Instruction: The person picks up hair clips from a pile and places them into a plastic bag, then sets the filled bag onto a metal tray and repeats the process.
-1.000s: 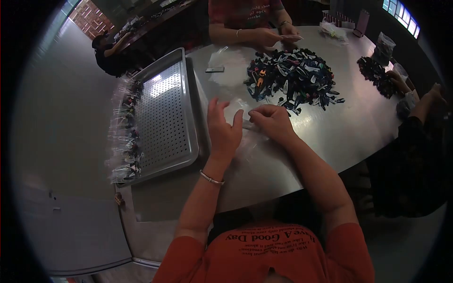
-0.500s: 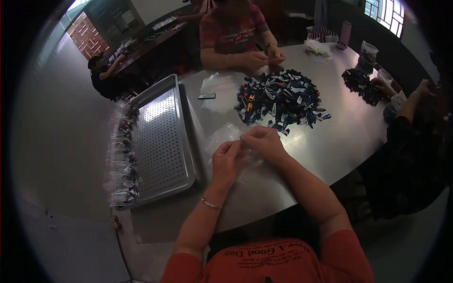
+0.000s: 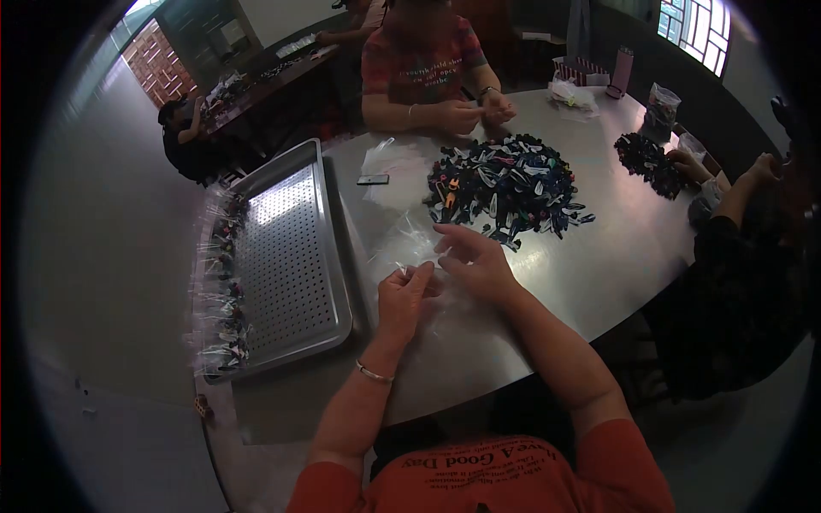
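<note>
My left hand (image 3: 405, 295) pinches a clear plastic bag (image 3: 404, 268) between thumb and fingers above the metal table. Close by on its right, my right hand (image 3: 475, 263) has its thumb and index finger apart, and nothing can be made out between them. More clear bags (image 3: 406, 239) lie flat just beyond my left hand. A large pile of dark hair clips (image 3: 505, 184), with some white and orange ones, sits beyond my right hand. A small dark flat object (image 3: 373, 179) rests on whitish bags (image 3: 395, 162) left of the pile.
A perforated metal tray (image 3: 286, 256) stands at the left, with filled bags (image 3: 227, 299) along its outer edge. Across the table (image 3: 599, 265) a person in red works with both hands. Another person at the right reaches toward a smaller dark pile (image 3: 647, 162). A pink bottle (image 3: 621, 73) stands at the back.
My right hand has opened its pinch and moved slightly away from my left hand, which stays closed and sits a little lower. The view has shifted slightly.
</note>
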{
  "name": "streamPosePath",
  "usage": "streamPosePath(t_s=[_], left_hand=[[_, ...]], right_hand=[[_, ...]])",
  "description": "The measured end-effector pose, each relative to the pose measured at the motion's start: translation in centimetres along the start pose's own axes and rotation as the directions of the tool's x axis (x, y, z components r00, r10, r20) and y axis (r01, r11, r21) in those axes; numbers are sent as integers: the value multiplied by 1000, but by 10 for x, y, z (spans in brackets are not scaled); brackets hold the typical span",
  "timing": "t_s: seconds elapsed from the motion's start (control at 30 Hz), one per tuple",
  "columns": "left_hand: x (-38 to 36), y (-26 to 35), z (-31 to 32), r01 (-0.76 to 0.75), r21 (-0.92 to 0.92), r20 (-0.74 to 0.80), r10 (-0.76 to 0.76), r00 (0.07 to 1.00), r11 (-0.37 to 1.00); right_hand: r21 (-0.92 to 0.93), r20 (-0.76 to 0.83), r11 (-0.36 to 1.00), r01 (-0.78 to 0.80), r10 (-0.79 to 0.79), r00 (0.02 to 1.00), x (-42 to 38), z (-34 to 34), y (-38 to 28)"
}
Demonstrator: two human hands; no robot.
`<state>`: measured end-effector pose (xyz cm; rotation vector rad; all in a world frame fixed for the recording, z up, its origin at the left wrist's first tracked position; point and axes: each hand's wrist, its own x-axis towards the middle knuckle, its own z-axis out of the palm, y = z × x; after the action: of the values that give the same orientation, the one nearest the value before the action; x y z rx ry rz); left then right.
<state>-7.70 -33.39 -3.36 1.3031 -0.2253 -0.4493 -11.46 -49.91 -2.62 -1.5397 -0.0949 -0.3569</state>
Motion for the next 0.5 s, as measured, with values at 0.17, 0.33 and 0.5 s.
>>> streamPosePath(t_s=[0.17,0.33,0.5], left_hand=[[0,3,2,55,4,7,-55,998,998],[1,1,3,102,1,112,-101,989,995],[-2,2,5,114,-87,138,-101,985,990]], right_hand=[[-624,120,626,469,-516,848,1,0,5],[-713,88,506,486,-622,778,-1,1,4],[-623,0,645,443,-566,824,-4,5,10]])
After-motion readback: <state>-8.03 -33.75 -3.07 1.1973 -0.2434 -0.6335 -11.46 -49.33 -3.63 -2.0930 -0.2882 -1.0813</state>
